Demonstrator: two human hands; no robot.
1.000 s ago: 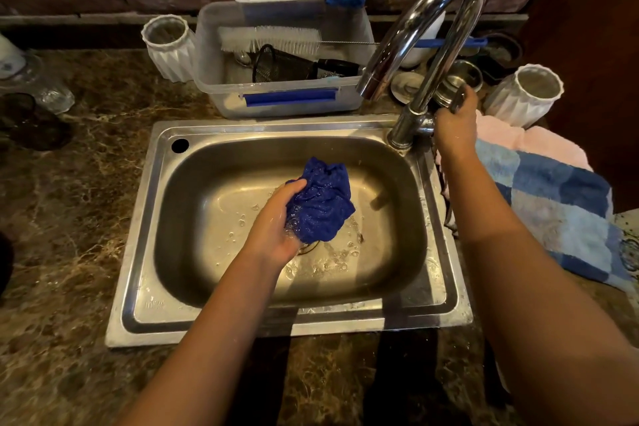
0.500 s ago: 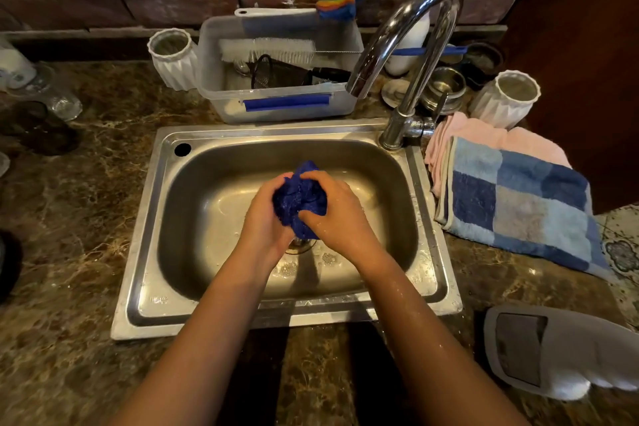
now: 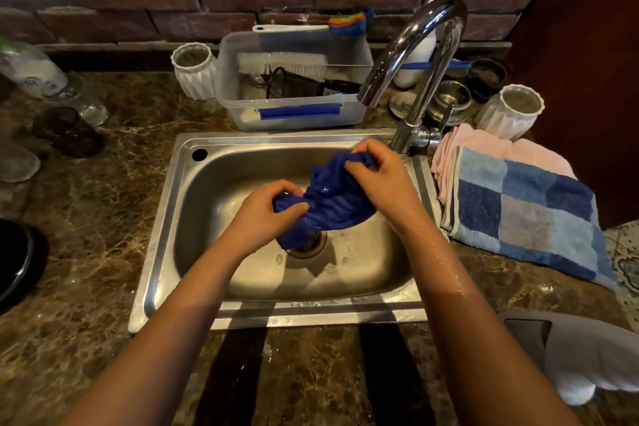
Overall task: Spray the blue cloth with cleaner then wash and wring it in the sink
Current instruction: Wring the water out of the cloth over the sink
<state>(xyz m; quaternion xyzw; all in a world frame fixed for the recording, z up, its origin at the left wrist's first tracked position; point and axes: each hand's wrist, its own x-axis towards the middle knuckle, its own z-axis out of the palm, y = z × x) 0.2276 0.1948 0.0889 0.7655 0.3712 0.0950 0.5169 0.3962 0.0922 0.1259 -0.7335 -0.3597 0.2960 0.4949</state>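
In the head view, both hands are gripping the blue cloth point(image 3: 330, 199) over the sink point(image 3: 166, 218), just above the drain. The left hand point(image 3: 266, 213) is closing on its near-left end; the right hand point(image 3: 377, 176) is pinching the far-right end. The cloth's long axis is running diagonally between them, which suits a wringing twist. No water is running from the faucet point(image 3: 411, 55).

checked towel point(image 3: 529, 214), white vase point(image 3: 511, 111), plastic tub point(image 3: 294, 114)
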